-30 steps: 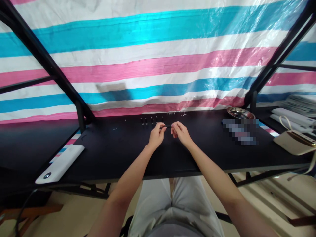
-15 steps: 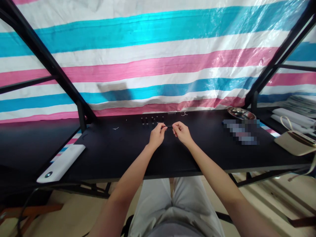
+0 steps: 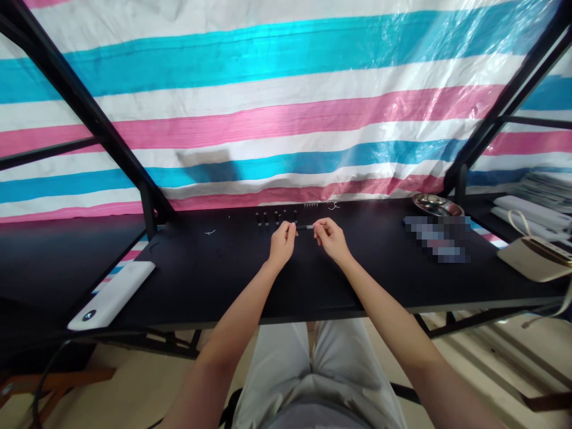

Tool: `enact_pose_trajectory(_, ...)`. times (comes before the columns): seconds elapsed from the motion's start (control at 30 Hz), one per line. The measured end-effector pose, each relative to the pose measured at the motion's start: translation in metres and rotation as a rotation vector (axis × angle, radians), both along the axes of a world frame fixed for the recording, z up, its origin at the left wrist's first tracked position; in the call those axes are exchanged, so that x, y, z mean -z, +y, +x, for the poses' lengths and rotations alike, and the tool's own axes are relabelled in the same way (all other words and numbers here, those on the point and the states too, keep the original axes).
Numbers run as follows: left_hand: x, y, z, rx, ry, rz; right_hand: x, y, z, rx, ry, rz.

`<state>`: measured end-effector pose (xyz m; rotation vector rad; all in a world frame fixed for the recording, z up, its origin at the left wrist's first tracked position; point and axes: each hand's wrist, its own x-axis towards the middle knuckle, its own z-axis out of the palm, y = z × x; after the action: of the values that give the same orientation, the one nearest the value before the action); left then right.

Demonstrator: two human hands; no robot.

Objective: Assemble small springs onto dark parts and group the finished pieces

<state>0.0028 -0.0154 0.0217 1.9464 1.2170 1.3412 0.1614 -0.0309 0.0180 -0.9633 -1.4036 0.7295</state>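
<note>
Between my hands, above the black table, is a thin dark rod-like piece with a pale, shiny part near its right end. My left hand pinches its left end, and the fingertips of my right hand are closed on its right end. What exactly the piece is, I cannot make out. Just beyond my left hand stand several small black pieces with light ends in a loose row. A line of small silvery parts lies behind them, with thin white strands beside it.
On the black table, a white device lies at left. A shiny metal dish and a pixelated item are at right, near a beige pouch. Black frame posts rise before a striped sheet.
My hands have moved slightly apart. More of the thin dark piece now shows between them, including a pale shiny part by my right fingers.
</note>
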Motion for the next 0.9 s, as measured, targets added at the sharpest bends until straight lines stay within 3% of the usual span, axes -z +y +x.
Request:
enact_pose_trajectory(0.43, 0.0044, 0.0047, 0.0027, 0.062, -0.011, -0.073, 0.0028, 0.0058, 0.0080, 0.262, -0.034, 0.020)
enact_pose_trajectory(0.63, 0.0061, 0.0041, 0.0067, 0.264, -0.124, -0.247, -0.0001, 0.0033, 0.0036, 0.159, -0.170, 0.142)
enact_pose_trajectory(0.9, -0.0009, 0.0043, 0.0055, 0.285, -0.289, -0.286, 0.0080, 0.0033, 0.0023, -0.025, -0.291, -0.034)
